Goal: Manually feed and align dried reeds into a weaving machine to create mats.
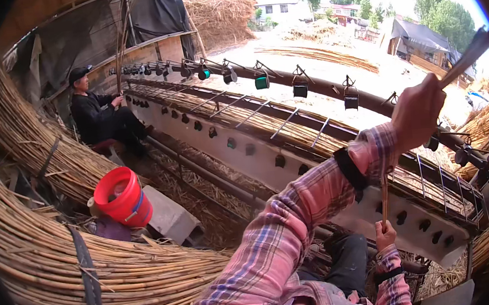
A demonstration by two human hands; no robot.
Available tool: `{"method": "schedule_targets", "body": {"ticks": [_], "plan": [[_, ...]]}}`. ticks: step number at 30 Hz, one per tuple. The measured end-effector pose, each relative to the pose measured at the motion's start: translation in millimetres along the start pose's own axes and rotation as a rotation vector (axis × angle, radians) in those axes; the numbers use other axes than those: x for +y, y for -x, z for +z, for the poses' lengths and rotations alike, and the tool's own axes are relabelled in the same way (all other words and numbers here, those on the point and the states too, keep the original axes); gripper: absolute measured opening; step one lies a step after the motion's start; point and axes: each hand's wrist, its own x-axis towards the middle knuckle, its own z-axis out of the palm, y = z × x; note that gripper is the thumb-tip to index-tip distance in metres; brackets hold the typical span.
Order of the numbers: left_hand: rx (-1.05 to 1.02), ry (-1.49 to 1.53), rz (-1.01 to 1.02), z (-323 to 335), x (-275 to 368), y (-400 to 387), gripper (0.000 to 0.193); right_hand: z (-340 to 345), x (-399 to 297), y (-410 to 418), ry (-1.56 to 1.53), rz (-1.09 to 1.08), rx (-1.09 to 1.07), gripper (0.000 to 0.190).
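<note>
My left hand (419, 111) is raised at the right, closed around the stems of a bunch of reeds (465, 63) that slants to the upper right. Lower down, my right hand (385, 236) grips thin upright reed stalks (385, 203), whose upper part passes behind my left wrist. Whether both hands hold one bunch, I cannot tell. Beyond my arms runs a long reed-mat loom, with a metal side panel (255, 169) pierced by dark holes. Reeds (338, 143) lie along its bed between metal crossbars. Wire spools (300, 89), some of them green, hang from the pipe (325, 76) above.
Large tied reed bundles (151, 280) lie at my left. A red bucket (119, 200) stands beside a concrete block (173, 214). A seated person (99, 107) holds upright stalks at the loom's far end. Outside are a straw stack (218, 18) and a shed (419, 43).
</note>
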Motion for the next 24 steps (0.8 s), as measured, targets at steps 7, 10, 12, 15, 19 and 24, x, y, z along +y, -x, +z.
{"method": "schedule_targets", "body": {"ticks": [7,10,12,15,19,24], "plan": [[0.566,-0.401,-0.316,-192,-141,63,0.032,12,-17,7,0.183,-0.238,-0.209,0.009],[0.777,-0.584,-0.511,-277,-172,122,0.035,23,-23,22,0.288,-0.318,-0.372,0.010],[0.943,-0.276,-0.914,-263,-155,134,0.035,7,-18,32,0.330,-0.279,-0.375,0.011],[1.058,-0.097,-1.039,-284,-142,171,0.033,-3,-24,51,0.408,-0.226,-0.460,0.010],[1.147,-0.011,-1.084,-298,-152,212,0.038,-18,-27,65,0.412,-0.226,-0.494,0.011],[1.128,-0.164,-1.091,-261,-154,206,0.039,-39,-26,77,0.412,-0.181,-0.486,0.009]]}}
